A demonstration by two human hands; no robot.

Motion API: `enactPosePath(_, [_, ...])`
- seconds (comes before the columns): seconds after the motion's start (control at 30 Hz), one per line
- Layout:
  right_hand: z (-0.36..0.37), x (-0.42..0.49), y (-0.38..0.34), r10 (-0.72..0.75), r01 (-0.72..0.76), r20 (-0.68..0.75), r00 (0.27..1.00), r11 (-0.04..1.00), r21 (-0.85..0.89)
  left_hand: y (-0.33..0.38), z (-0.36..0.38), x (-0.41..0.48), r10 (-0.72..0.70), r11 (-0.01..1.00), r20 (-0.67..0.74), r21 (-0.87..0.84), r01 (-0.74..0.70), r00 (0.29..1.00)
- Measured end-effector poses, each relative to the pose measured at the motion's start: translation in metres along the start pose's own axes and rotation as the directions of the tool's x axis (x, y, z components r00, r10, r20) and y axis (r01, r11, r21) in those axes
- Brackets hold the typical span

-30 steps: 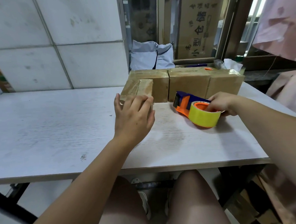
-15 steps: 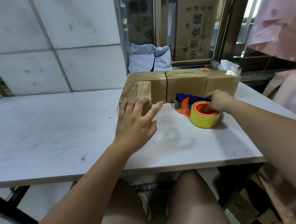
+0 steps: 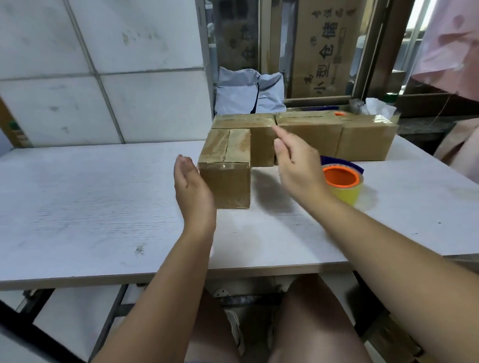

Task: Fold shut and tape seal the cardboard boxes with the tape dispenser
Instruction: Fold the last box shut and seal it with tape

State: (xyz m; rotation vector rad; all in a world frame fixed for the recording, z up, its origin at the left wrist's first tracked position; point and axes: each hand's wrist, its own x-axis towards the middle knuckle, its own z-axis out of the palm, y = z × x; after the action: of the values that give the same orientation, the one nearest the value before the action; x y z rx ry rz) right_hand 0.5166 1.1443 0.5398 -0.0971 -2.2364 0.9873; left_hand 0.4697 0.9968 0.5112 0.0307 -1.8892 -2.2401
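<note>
1. A small taped cardboard box (image 3: 226, 171) stands on the white table (image 3: 80, 208) at frame centre, its flaps folded shut under glossy tape.
2. The left hand (image 3: 192, 189) is held edge-on with the fingers straight and together, palm against the box's left side; contact appears likely, but the view does not settle it.
3. The right hand (image 3: 297, 163) hovers right of the box, fingers extended and loosely apart, palm facing the box. It holds nothing and is clear of the box.
4. The tape dispenser (image 3: 342, 180), with an orange hub, a yellow tape roll and a blue body, lies on the table just right of the right wrist, partly hidden behind it.
5. Behind, in the upper centre of the frame, a row of sealed boxes (image 3: 314, 137) sits along the table's far edge; the small box touches the leftmost of them.
6. A large printed carton (image 3: 325, 47) stands upright behind the row, beyond the table.
</note>
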Motion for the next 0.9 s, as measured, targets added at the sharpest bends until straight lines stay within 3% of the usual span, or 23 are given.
enactPosePath(0.27, [0.051,-0.043,-0.005,0.162,-0.187,0.126,0.979,0.955,0.229,-0.014,-0.002,-0.008,0.028,0.999,0.018,0.038,-0.028,0.999])
enactPosePath(0.53, [0.058,-0.047,0.001,0.184,-0.244,0.205,0.961,0.914,0.324,-0.018,-0.008,-0.01,0.116,0.971,0.122,0.193,-0.138,0.986])
enactPosePath(0.8, [0.054,-0.042,0.005,0.245,-0.3,0.186,0.952,0.873,0.385,-0.018,-0.012,-0.005,0.138,0.971,0.119,0.179,-0.158,0.983])
enactPosePath(0.9, [0.044,-0.04,0.004,0.201,-0.256,0.174,0.964,0.876,0.408,-0.009,-0.022,0.005,0.077,0.997,0.217,0.014,-0.082,0.973])
